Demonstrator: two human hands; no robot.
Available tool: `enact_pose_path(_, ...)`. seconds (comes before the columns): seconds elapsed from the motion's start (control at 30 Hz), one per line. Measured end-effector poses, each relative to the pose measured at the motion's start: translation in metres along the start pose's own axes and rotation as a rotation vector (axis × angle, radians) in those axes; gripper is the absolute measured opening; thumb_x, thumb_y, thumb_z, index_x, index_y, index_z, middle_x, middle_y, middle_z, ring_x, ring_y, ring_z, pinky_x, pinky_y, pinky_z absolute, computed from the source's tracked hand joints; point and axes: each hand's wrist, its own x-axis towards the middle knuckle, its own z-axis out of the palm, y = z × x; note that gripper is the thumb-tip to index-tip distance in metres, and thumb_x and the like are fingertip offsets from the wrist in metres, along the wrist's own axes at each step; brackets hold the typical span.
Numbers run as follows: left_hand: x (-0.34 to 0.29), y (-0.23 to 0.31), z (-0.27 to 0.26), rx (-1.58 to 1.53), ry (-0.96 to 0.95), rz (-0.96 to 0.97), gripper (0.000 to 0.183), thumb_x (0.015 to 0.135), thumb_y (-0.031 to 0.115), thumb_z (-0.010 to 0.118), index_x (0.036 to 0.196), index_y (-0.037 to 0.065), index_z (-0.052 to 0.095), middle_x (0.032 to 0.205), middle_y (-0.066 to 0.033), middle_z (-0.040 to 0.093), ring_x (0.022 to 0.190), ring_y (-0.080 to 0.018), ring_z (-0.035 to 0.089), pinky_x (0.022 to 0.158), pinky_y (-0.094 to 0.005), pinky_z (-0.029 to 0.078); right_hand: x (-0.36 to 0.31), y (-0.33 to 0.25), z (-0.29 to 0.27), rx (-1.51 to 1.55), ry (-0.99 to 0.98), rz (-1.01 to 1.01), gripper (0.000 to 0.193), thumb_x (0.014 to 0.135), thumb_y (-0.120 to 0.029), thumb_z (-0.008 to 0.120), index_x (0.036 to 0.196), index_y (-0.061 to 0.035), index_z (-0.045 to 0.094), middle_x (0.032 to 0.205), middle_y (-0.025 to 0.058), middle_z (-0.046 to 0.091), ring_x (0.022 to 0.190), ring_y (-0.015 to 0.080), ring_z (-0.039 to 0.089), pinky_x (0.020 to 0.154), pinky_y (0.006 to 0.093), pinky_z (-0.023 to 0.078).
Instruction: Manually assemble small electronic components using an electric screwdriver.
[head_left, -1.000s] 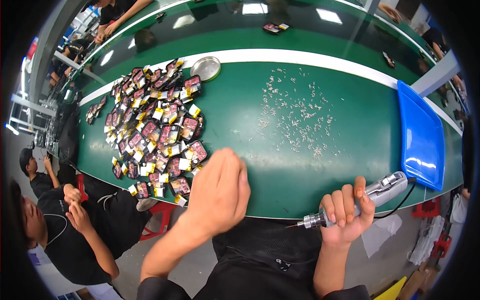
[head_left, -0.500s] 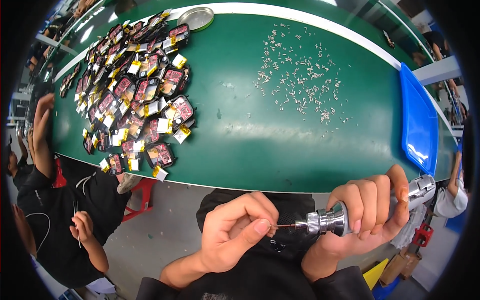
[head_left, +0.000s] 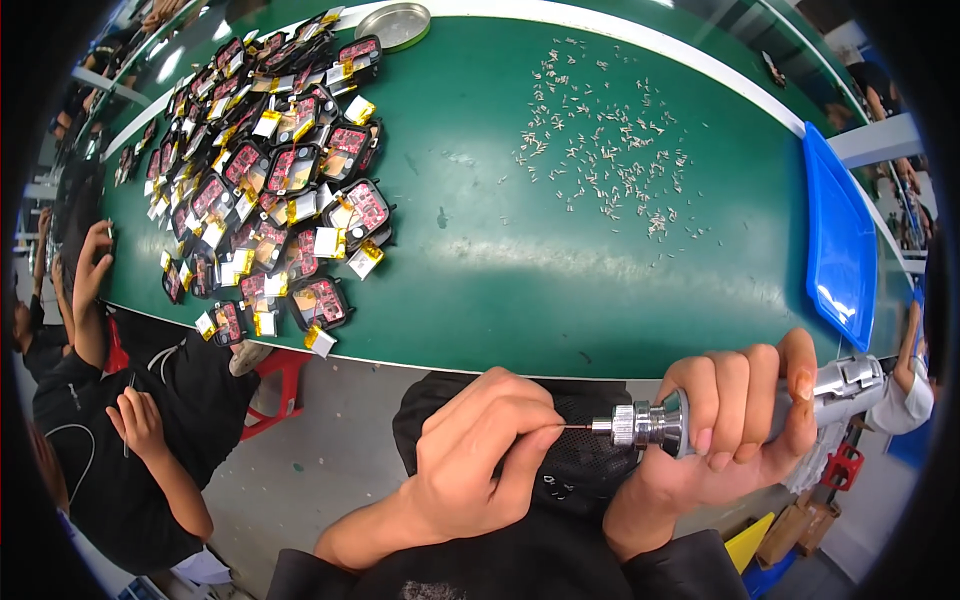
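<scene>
My right hand (head_left: 735,410) is wrapped round a power screwdriver (head_left: 660,425) with a silvery metal nose, held level in front of my body below the table edge. Its thin coppery bit (head_left: 576,427) points left. My left hand (head_left: 480,450) is closed in a pinch, thumb and forefinger meeting at the bit's tip. Whatever lies between those fingertips is hidden. Beyond my hands, many tiny silvery screw-like pieces (head_left: 622,147) are scattered over the green table (head_left: 450,290).
Black-cased red circuit boards with wrapped battery packs (head_left: 290,170) are heaped on the left. A round metal tin (head_left: 394,26) sits at the back, and a blue tray (head_left: 838,250) at the right edge. At left, a co-worker's hand (head_left: 140,420) holds tweezers near a red stool (head_left: 275,390).
My left hand has turned, its back now facing more upward, and its fingertips have shifted slightly right along the bit. My right hand keeps its hold on the screwdriver.
</scene>
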Motion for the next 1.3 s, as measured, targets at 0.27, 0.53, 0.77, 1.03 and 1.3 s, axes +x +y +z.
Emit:
enact_pose_path(0.27, 0.021, -0.005, -0.006, 0.014, -0.06, -0.037, 0.017, 0.086, -0.001, 0.058, 0.101, -0.008, 0.062, 0.085, -0.0159, 0.063, 0.066, -0.0225, 0.059, 0.06, -0.0309, 0.049, 0.012, -0.003, -0.018, 0.089, 0.022, 0.032, 0.012, 0.094, -0.017, 0.04, 0.097, -0.0074, 0.047, 0.054, -0.0005, 0.041, 0.045, 0.0113, 0.04, 0.053, 0.0299, 0.039)
enact_pose_path(0.53, 0.111, 0.01, -0.058, 0.586, -0.165, 0.304, 0.006, 0.079, 0.002, 0.067, 0.08, -0.002, 0.062, 0.067, -0.0099, 0.057, 0.056, -0.0254, 0.053, 0.049, -0.0343, 0.043, 0.016, 0.004, -0.029, 0.029, 0.173, -0.002, 0.01, 0.091, -0.015, 0.045, 0.091, -0.0055, 0.047, 0.051, -0.0006, 0.036, 0.042, 0.0106, 0.037, 0.049, 0.0287, 0.039)
enact_pose_path(0.77, 0.287, -0.074, -0.067, 1.023, -0.051, 0.059, 0.028, 0.084, 0.015, 0.061, 0.109, 0.001, 0.058, 0.097, -0.0164, 0.064, 0.091, -0.0362, 0.062, 0.078, -0.0452, 0.05, 0.018, 0.022, -0.039, 0.089, 0.157, 0.099, 0.01, 0.09, -0.017, 0.046, 0.089, -0.0065, 0.045, 0.051, 0.0002, 0.036, 0.042, 0.0118, 0.036, 0.049, 0.0304, 0.039)
enact_pose_path(1.03, 0.359, -0.146, -0.031, 1.06, -0.031, -0.035, 0.04, 0.078, 0.017, 0.07, 0.11, -0.002, 0.055, 0.108, -0.0203, 0.055, 0.104, -0.0364, 0.055, 0.086, -0.0442, 0.049, 0.019, 0.014, -0.03, 0.151, 0.108, 0.193, 0.01, 0.091, -0.016, 0.053, 0.091, -0.0059, 0.052, 0.057, 0.0, 0.036, 0.05, 0.0117, 0.034, 0.054, 0.0286, 0.034)
enact_pose_path(1.3, 0.319, -0.101, -0.044, 0.842, -0.228, 0.19, 0.029, 0.081, 0.011, 0.066, 0.106, -0.003, 0.061, 0.101, -0.0185, 0.063, 0.099, -0.0351, 0.058, 0.087, -0.0402, 0.047, 0.016, 0.009, -0.043, 0.116, 0.104, 0.212, 0.011, 0.09, -0.017, 0.05, 0.09, -0.0067, 0.048, 0.054, 0.0007, 0.036, 0.047, 0.0131, 0.036, 0.052, 0.0308, 0.037)
